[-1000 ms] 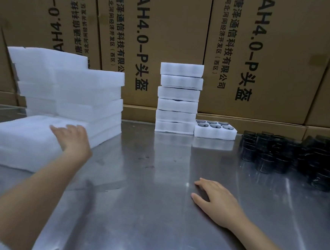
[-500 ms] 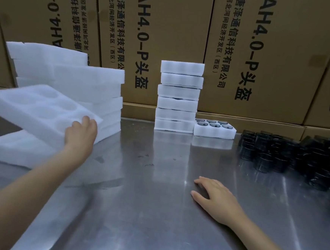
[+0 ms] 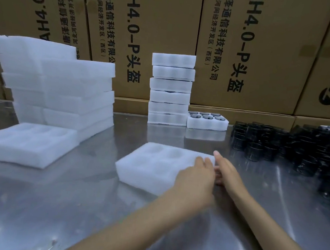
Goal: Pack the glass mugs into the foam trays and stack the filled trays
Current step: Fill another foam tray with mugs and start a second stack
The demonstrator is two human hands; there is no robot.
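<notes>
Setting empty foam tray [image 3: 153,166] on steel table [image 3: 94,208] — centre, right of spare tray pile [image 3: 64,89]. Left hand [image 3: 194,178] grips tray's right end; right hand [image 3: 226,172] beside it, fingers straight against edge. Risk: light foam skids toward glass mugs [image 3: 277,141] at right — topples them.
</notes>
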